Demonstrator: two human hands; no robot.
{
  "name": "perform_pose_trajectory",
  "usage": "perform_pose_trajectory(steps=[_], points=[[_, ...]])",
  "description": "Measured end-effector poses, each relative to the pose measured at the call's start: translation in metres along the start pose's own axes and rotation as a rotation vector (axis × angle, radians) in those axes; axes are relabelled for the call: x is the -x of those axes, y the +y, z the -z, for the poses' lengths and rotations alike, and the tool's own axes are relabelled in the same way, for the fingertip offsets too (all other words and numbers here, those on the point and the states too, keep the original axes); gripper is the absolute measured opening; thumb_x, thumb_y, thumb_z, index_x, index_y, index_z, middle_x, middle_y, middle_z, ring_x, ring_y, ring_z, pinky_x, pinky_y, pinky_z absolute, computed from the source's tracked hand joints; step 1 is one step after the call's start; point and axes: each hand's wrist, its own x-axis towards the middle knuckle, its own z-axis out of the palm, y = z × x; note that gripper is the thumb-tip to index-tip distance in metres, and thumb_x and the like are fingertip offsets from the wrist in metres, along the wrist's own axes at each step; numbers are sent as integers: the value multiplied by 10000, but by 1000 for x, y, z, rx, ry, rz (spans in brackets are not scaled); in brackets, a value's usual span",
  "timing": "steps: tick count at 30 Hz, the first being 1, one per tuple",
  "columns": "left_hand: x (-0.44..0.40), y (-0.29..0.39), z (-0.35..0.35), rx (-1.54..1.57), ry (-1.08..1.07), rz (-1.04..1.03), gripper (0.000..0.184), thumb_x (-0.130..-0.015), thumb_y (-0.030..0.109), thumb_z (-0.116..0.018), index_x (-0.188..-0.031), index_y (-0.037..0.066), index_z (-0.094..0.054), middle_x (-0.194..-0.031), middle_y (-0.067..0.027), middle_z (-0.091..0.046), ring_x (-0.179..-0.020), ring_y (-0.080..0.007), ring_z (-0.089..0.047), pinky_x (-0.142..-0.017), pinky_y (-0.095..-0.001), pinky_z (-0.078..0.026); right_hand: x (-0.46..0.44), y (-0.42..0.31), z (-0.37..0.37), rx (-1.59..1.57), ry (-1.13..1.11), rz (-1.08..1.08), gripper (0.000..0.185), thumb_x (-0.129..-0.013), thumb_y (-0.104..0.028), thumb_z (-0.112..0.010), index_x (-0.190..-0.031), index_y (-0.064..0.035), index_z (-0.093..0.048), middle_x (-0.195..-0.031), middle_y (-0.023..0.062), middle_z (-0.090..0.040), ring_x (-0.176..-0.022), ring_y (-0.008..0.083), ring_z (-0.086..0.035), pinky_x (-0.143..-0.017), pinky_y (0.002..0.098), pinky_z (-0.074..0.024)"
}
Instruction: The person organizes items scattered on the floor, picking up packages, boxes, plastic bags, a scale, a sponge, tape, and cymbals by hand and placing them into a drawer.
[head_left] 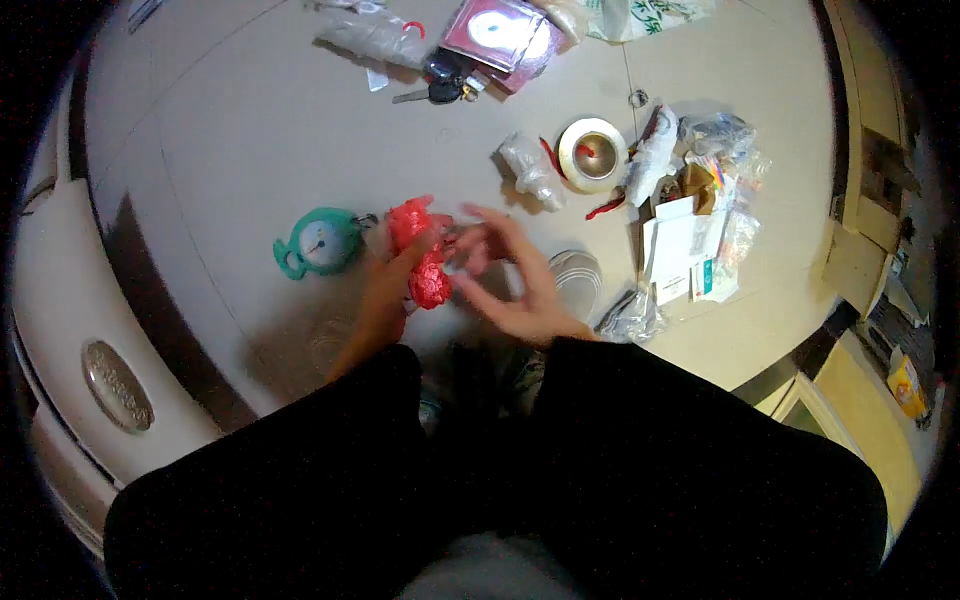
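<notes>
A shiny, crinkled red bundle (430, 285), narrowed at its middle, is in my left hand (388, 285). The fingers of that hand are wrapped round its left side and middle. My right hand (510, 285) is close against the bundle's right side, its fingers curved and apart, slightly blurred. Between its thumb and the bundle shows a small pale patch that I cannot make out. Just left of my left hand lies a green hanging scale (322, 242) with a round white dial and a metal hook.
A tape roll (593, 155) and a clear plastic wrapper (532, 172) lie ahead right. Beyond are a white box (683, 245) and plastic bags. Car keys (445, 92) and dark red booklets (492, 35) are at the far side. A cream panel (85, 330) stands left.
</notes>
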Motion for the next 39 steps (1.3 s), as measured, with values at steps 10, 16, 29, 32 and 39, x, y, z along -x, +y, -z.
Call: perform_pose_trajectory(steps=[10,16,29,32,39], points=[[-6,19,-42,108,82,31,395,-890,165,-620,-1232,30,-475,-1059,-105,-606,-944,-201,-616,-849,-344,-524,-50,-1,58,705,74,114,559,-754,5,-684,-1277,-30,-489,-1040,146,-538,-930,281,-552,-810,326,-441],[-3,16,-44,157,-21,41,450,-856,93,-634,-1262,38,-447,-1139,-131,-584,-1014,-216,-598,-907,-344,-481,-23,1,27,331,62,7,557,-774,15,-662,-1303,-24,-493,-1026,154,-556,-896,257,-547,-814,304,-434],[34,71,-18,4,197,-223,679,-798,20,-659,-1397,101,-350,-984,-68,-600,-910,-150,-581,-831,-301,-474,-6,-15,34,399,258,49,375,-843,-80,-571,-1211,-17,-535,-1162,165,-565,-965,232,-569,-832,333,-461],[90,112,7,-24,325,-396,667,-796,23,-665,-1386,100,-363,-950,-58,-601,-866,-140,-577,-790,-292,-473,-6,-10,33,477,52,18,301,-825,-27,-556,-1125,-4,-545,-1083,155,-555,-915,241,-557,-807,327,-449],[274,182,23,-224,662,-771,639,-791,30,-678,-1359,97,-393,-871,-35,-603,-765,-115,-568,-696,-273,-469,-52,-62,17,594,-464,297,165,-782,97,-522,-922,24,-568,-898,132,-532,-801,262,-532,-748,315,-422]])
